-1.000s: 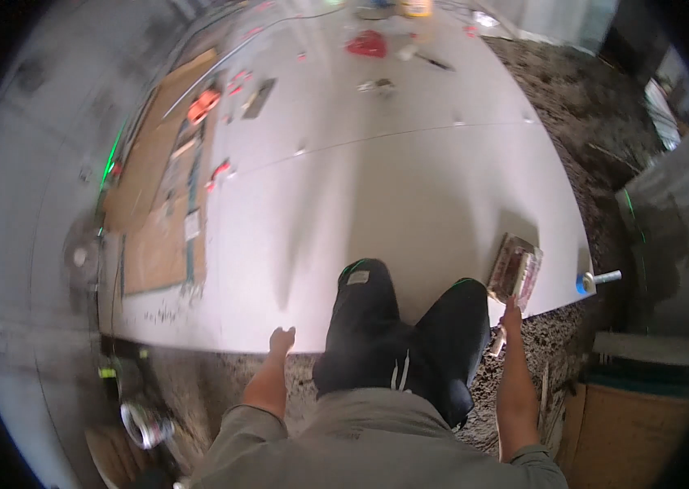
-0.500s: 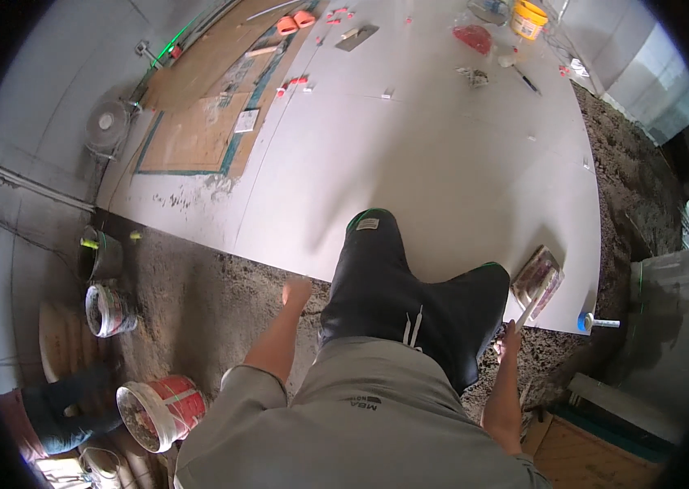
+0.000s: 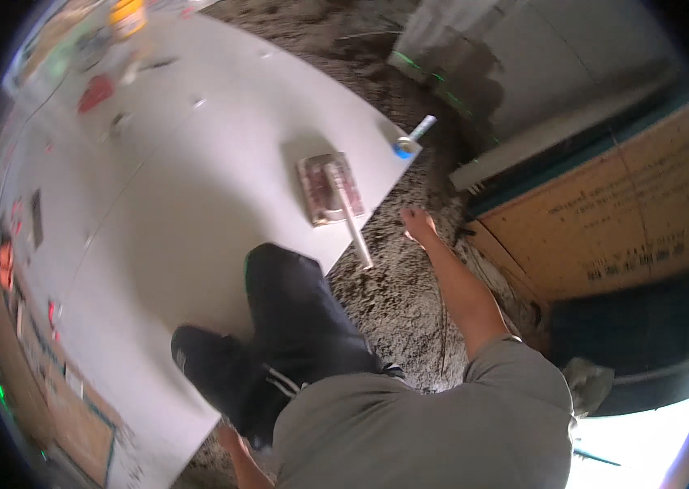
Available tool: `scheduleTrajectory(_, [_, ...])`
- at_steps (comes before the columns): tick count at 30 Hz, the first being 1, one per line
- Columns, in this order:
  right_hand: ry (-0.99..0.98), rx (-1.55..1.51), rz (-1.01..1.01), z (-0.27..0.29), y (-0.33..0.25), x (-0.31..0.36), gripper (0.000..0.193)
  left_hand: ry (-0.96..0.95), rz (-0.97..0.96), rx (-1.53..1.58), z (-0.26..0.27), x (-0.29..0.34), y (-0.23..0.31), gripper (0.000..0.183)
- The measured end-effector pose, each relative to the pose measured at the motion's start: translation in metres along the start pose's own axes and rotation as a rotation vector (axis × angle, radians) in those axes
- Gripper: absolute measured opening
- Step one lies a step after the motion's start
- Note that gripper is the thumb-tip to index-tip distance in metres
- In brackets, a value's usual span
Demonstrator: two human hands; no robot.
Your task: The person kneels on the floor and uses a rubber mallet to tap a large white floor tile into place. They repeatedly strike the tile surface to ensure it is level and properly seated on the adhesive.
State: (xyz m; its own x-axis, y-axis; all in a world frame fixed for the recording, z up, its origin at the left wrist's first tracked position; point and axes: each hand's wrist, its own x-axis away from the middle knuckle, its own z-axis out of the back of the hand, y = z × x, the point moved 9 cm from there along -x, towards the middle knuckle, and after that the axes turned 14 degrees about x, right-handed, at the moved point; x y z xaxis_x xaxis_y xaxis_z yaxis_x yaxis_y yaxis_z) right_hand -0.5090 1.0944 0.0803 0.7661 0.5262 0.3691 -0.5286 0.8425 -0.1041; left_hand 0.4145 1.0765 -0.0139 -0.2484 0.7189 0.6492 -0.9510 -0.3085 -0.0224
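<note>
A large white slab point(image 3: 222, 187) lies under my knees. On it, near its right edge, rests a square, reddish-brown flat-faced tool point(image 3: 320, 200) with a long pale handle point(image 3: 351, 220) that sticks out over the edge. My right hand point(image 3: 418, 226) is apart from that handle, above the rough grey mortar bed point(image 3: 393, 301). Its fingers look loosely apart, with nothing visible in them. My left hand point(image 3: 233, 440) is low beside the slab's near edge, partly covered by my leg, its fingers not clear. At the slab's right corner sits a small blue round piece with a white stem point(image 3: 405, 147).
A wooden board with dark edging point(image 3: 605, 212) and a grey ledge point(image 3: 540, 130) stand close on the right. Toward the far left of the slab are a yellow bucket point(image 3: 127, 18), a red bag point(image 3: 96, 94), a flat trowel point(image 3: 36, 218) and orange slippers point(image 3: 6, 265).
My view and body have turned to the right. My right hand has let go of the pale handle and moved off beyond the slab's edge. The square tool lies on the slab.
</note>
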Motion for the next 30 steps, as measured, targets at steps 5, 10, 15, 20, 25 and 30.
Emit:
scheduleTrajectory(5, [0.169, -0.059, 0.031, 0.073, -0.025, -0.063, 0.043, -0.035, 0.181, 0.167, -0.008, 0.013, 0.008, 0.047])
scheduleTrajectory(10, [0.225, 0.29, 0.157, 0.071, -0.057, -0.15, 0.047, -0.059, 0.265, 0.239, 0.005, 0.028, 0.024, 0.05])
scheduleTrajectory(15, [0.182, 0.1, -0.151, 0.052, -0.065, -0.192, 0.043, -0.021, 0.314, 0.315, 0.045, 0.013, 0.012, 0.054])
scheduleTrajectory(20, [-0.163, -0.017, 0.012, -0.006, -0.136, -0.076, 0.076, 0.238, 0.389, 0.621, 0.13, -0.063, 0.002, 0.059])
scheduleTrajectory(25, [-0.288, -0.221, -0.03, -0.056, -0.161, 0.036, 0.071, 0.502, 0.089, 0.774, 0.216, -0.141, 0.114, 0.075])
scheduleTrajectory(30, [-0.447, -0.443, -0.089, -0.031, -0.178, 0.014, 0.067, 0.332, -0.387, 0.547, 0.216, -0.153, 0.317, 0.073])
